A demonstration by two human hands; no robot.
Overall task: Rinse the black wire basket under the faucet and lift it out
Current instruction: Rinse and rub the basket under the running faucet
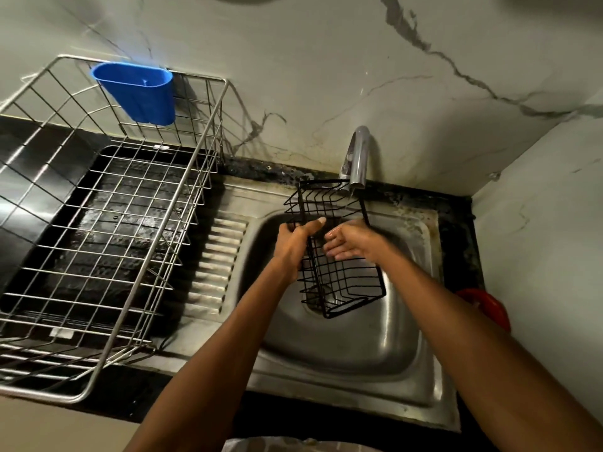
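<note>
A black wire basket (339,282) hangs tilted over the steel sink (411,347), its far end under the chrome faucet (358,158). A thin stream of water runs from the spout onto the basket's top edge. My left hand (295,243) grips the basket's left side wire, thumb over the rim. My right hand (350,241) lies with wet fingers spread against the wires in the middle of the basket, not closed around them.
A large steel dish rack (107,223) with a blue plastic cup holder (140,93) stands on the dark counter to the left. A red object (489,305) sits at the sink's right edge. Marble walls close the back and right.
</note>
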